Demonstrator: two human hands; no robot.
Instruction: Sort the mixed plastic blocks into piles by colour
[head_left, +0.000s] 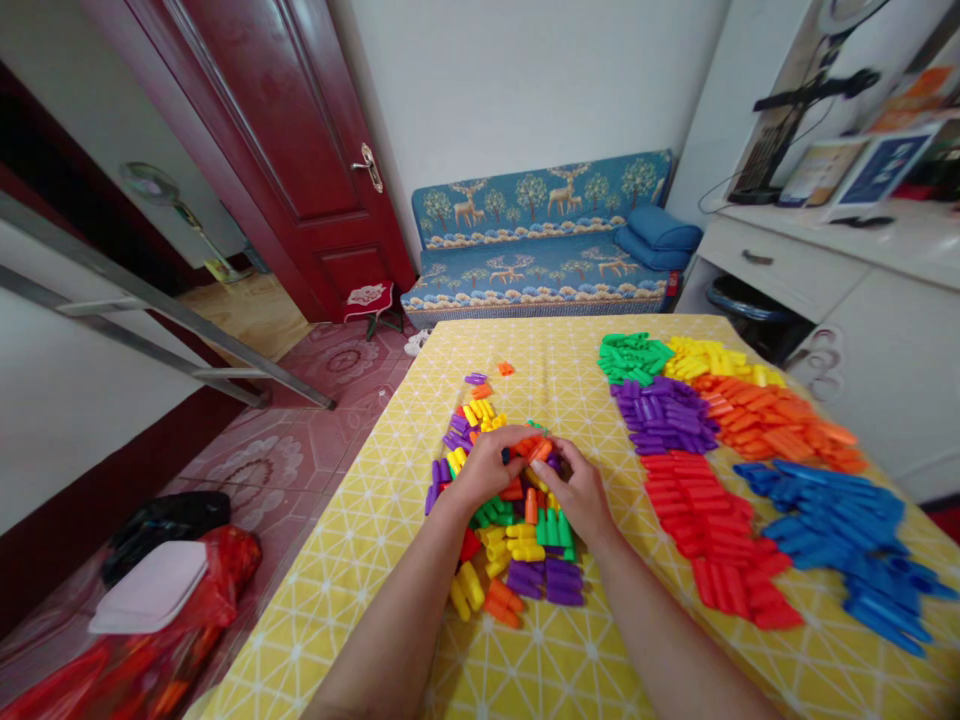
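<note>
Over a pile of mixed plastic pieces (pixel 525 550), shaped like short tubes or pen caps, my two hands meet. My left hand (pixel 486 468) comes in from the left with bent fingers around an orange piece (pixel 537 448). On the right side of that same orange piece, the thumb and fingers of my right hand (pixel 583 490) are closed. Fingers partly cover the orange pieces, so their exact number is hidden. Purple, yellow, green, red and orange pieces lie under and around both hands.
Sorted heaps lie on the right of the table: green (pixel 634 358), yellow (pixel 705 358), purple (pixel 664 415), orange (pixel 780 420), red (pixel 705 520) and blue (pixel 840 530). A patterned yellow cloth (pixel 360 600) covers the table. Behind stands a blue sofa (pixel 525 265); bags (pixel 165 520) lie on the left floor.
</note>
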